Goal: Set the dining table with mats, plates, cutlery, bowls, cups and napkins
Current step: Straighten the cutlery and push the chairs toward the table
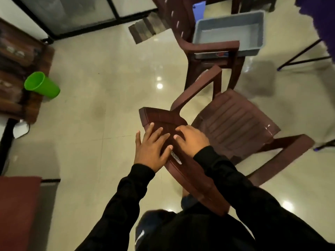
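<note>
My two hands lie flat, fingers spread, side by side on the top edge of a brown plastic chair's (226,127) backrest: left hand (151,148), right hand (192,140), neither curled round it. A grey tub (230,33) sits on a second chair (203,49) beyond. Well to my left, a green cup (41,86) stands at the desk's (39,104) edge.

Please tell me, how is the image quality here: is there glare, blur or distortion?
Head view: ceiling lights glare as bright spots on the glossy floor; wide-angle bending curves the frame edges; motion blur smears the green cup and grey tub; both hands on the chair back are fairly sharp.
</note>
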